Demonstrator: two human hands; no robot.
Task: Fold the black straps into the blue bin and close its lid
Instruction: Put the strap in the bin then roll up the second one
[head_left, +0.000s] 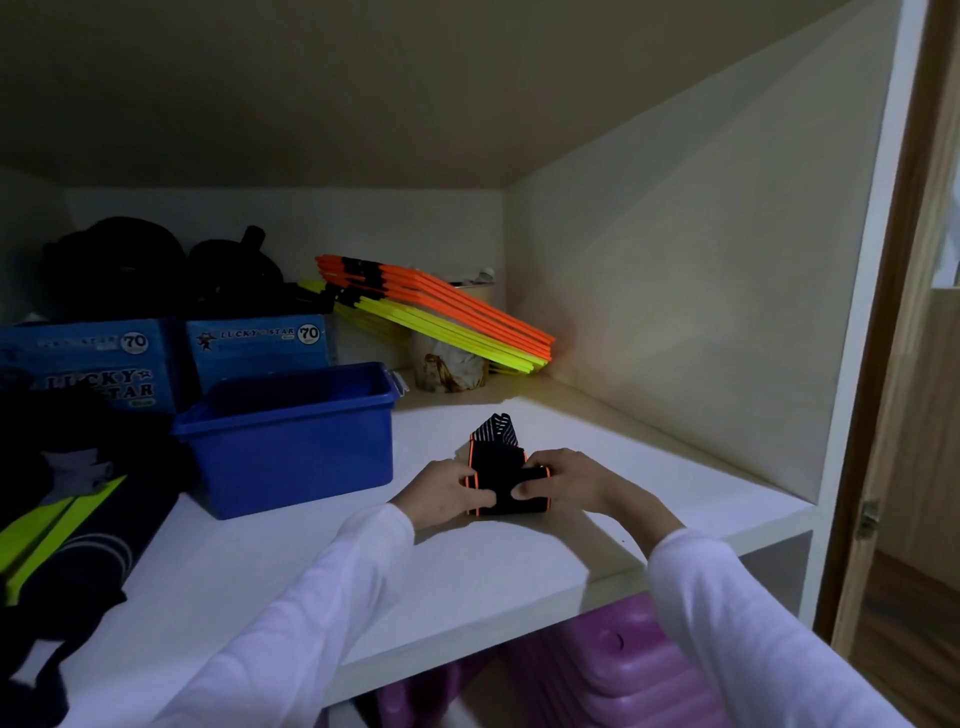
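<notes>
On a white shelf (467, 561) inside a cupboard, both hands work on a black strap (506, 480) with orange edging, which lies on the shelf just to the right of the blue bin (291, 441) and apart from it. The left hand (447, 491) grips the strap's left end, fingers curled over its orange border, while the right hand (563, 480) pinches the right end, thumb pressed on top of the folded band. A striped black-and-white section of the strap sticks up behind the hands, on the side away from the camera. Both arms wear white sleeves (322, 613). The blue bin stands open, with no lid on it, and its inside is too dark to tell what it holds. Behind the bin sit two blue Lucky Star boxes (260, 343), and on top of them rest dark round objects (156, 270) whose nature cannot be made out. To the right of those boxes, further back than the bin, a stack of orange and yellow flat bars (441, 317) leans over a patterned cup (449, 371). To the left of the bin lies dark clothing (67, 519) with neon yellow stripes. Below the shelf, under the hands, a purple ribbed container (623, 670) shows.
</notes>
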